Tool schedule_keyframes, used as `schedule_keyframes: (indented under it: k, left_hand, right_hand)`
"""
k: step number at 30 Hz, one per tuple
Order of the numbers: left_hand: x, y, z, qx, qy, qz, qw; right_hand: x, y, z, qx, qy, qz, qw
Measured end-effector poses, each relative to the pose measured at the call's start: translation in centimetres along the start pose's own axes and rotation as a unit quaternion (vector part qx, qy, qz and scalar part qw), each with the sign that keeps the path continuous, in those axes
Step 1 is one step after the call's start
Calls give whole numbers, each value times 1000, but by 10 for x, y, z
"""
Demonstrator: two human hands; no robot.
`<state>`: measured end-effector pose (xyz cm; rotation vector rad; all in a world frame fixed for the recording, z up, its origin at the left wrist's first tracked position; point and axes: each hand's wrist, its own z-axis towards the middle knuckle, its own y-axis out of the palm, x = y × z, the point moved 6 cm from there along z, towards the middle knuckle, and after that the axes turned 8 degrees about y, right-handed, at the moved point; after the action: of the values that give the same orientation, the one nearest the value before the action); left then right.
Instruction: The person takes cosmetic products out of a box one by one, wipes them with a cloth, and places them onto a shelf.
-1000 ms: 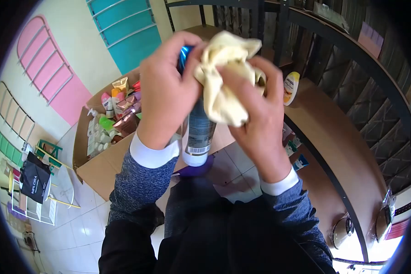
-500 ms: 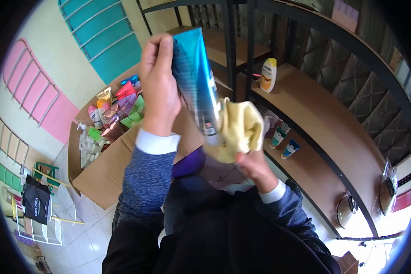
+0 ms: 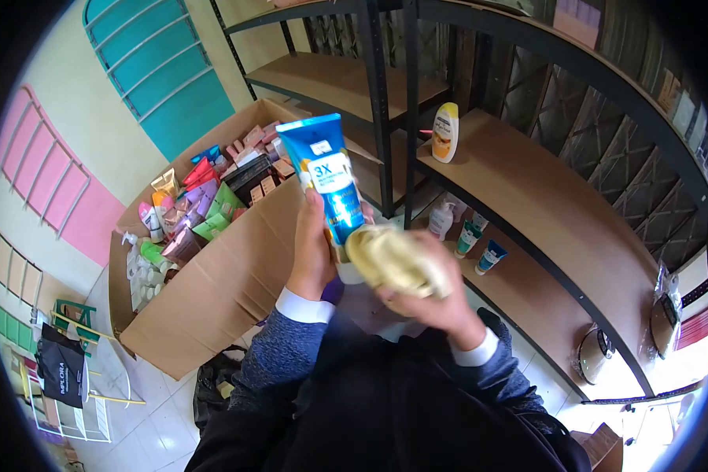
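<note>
A blue squeeze tube (image 3: 332, 173) with a white "3X" label stands nearly upright in front of me, cap end down. My left hand (image 3: 316, 250) is closed round its lower half. In my right hand (image 3: 440, 303) is a bunched pale yellow cloth (image 3: 397, 259), blurred by motion. The cloth lies against or just beside the tube's lower right side; whether it touches cannot be made out. Part of the tube's lower end is hidden by my left fingers and the cloth.
A large cardboard box (image 3: 220, 303) full of tubes, bottles and small cartons stands at left. On the dark-framed shelf (image 3: 527, 189) at right is a yellow-white bottle (image 3: 445, 134). Below it are a pump bottle (image 3: 440, 220), a green tube (image 3: 468, 237) and a blue tube (image 3: 491, 257).
The tube has come down and turned, so its labelled front now faces me. My left hand has shifted from its top to its lower half. The cloth remains in my right hand.
</note>
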<state>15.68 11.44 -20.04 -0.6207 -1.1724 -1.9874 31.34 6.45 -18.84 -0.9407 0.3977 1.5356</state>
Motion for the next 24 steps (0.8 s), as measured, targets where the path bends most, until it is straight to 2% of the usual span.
schedule_keyframes:
  k: [1, 2, 4, 5, 6, 8, 12, 13, 15, 16, 17, 19, 21, 24]
  left_hand:
    - [-2, -1, -5, 96, 30, 66, 993]
    - [-12, -6, -11, 32, -21, 53, 998]
    - [-26, 2, -18, 41, -35, 20, 998]
    - [-29, 5, -21, 42, -24, 51, 998]
    - [-31, 5, -22, 71, -9, 49, 996]
    - [-32, 2, -23, 127, 20, 40, 991]
    - [-50, 0, -30, 56, -27, -119, 991]
    - [-58, -13, -27, 63, -32, -146, 987]
    - [-63, -17, -28, 82, -70, -152, 983]
    - [-49, -5, -23, 87, -32, -141, 986]
    - [-46, -5, -20, 32, -22, -39, 998]
    - [-52, -5, -17, 43, -20, -28, 998]
    - [-66, -13, -15, 29, -22, -6, 999]
    - [-82, -8, -16, 74, -53, -57, 994]
  right_hand:
    - [6, -12, 5, 77, 82, 110, 988]
    - [12, -23, 6, 155, 163, 217, 950]
    - [-13, -33, 33, 158, 12, -43, 986]
    - [-26, -34, 46, 162, -71, -176, 968]
    - [-38, -20, 51, 149, -63, -233, 959]
    - [-31, 12, 51, 82, -80, -263, 958]
    - [-25, 14, 19, 65, -51, -260, 962]
    - [-20, 16, 8, 48, -45, -265, 962]
    - [-17, 16, -8, 13, -33, -253, 967]
    - [-15, 13, -16, -8, -21, -245, 969]
    - [-10, 11, -24, -29, 0, -236, 971]
    - [1, 3, -39, -47, 28, -226, 973]
    - [22, -3, -57, -117, 103, -186, 970]
    - [75, -28, -83, -141, 184, -135, 963]
